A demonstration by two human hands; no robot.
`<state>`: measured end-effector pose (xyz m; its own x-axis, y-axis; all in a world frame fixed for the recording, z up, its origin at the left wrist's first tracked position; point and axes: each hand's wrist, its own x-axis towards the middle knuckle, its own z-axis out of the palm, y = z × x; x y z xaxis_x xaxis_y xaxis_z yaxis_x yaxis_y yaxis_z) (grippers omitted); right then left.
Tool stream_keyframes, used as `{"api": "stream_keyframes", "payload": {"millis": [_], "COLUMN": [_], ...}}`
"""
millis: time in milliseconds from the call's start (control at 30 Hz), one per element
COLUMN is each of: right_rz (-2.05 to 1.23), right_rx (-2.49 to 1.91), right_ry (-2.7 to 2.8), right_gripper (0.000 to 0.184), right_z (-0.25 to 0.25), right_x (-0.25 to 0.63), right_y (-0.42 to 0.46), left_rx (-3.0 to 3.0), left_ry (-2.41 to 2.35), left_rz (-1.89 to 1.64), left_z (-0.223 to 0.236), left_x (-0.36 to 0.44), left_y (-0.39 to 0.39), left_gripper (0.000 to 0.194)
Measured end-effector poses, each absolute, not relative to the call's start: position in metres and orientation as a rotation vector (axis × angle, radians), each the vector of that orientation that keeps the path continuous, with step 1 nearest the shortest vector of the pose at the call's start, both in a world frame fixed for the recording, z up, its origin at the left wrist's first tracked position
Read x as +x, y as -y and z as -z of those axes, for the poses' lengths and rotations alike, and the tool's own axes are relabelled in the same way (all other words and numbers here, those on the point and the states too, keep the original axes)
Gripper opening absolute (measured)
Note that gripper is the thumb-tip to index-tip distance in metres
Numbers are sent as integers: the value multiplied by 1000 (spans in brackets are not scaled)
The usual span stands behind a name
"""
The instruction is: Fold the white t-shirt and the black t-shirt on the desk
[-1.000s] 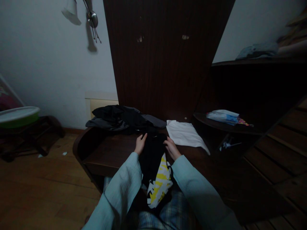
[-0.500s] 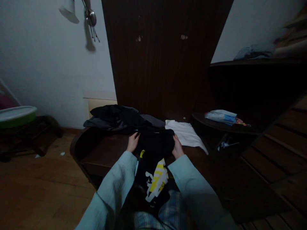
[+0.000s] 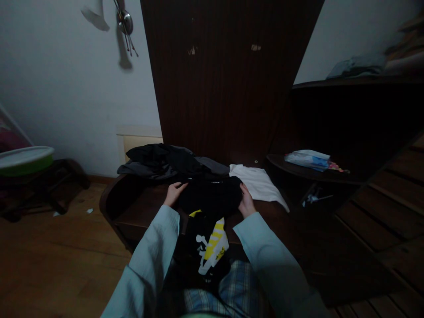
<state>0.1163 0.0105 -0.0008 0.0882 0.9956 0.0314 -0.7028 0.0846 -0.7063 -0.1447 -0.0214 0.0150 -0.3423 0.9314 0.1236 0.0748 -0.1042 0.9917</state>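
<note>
A black garment with a yellow and white print (image 3: pixel 212 201) is stretched between my hands over the front of a dark wooden desk (image 3: pixel 142 214). Its exact kind is hard to make out in the dim light. My left hand (image 3: pixel 174 193) pinches its upper left edge, and my right hand (image 3: pixel 246 201) grips the upper right edge. The printed lower part hangs down in folds toward my lap. Just behind my right hand lies a folded white cloth (image 3: pixel 256 182). Beyond my left hand, dark grey and black clothes (image 3: pixel 165 161) are heaped at the desk's back edge.
On a low shelf at right lies a plastic packet (image 3: pixel 308 159). More cloth (image 3: pixel 356 67) rests on the upper shelf. A green basin with a pale lid (image 3: pixel 28 161) stands on a dark stool at left. A lamp (image 3: pixel 124 22) juts from the wall.
My hands have moved apart, my left hand going furthest to the left. The black garment's upper edge is now spread wide between them, and its printed part has shifted slightly left.
</note>
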Motion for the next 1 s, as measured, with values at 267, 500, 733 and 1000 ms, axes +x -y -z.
{"api": "stream_keyframes", "payload": {"millis": [267, 500, 733, 1000], "right_rz": [-1435, -1530, -1528, -1570], "right_rx": [-611, -653, -661, -693], "right_ry": [568, 593, 592, 565], "right_gripper": [14, 20, 26, 29], "right_z": [2, 2, -3, -3], "right_x": [118, 121, 118, 120], "right_y": [-11, -11, -6, -7], "left_rx": [869, 803, 830, 947], "left_ry": [-1053, -1043, -1053, -1110], "left_rz": [-1465, -1586, -1508, -1450], "left_z": [-28, -24, -24, -23], "left_x": [-144, -149, -147, -146], "left_y": [30, 26, 28, 29], "left_gripper": [30, 30, 29, 32]}}
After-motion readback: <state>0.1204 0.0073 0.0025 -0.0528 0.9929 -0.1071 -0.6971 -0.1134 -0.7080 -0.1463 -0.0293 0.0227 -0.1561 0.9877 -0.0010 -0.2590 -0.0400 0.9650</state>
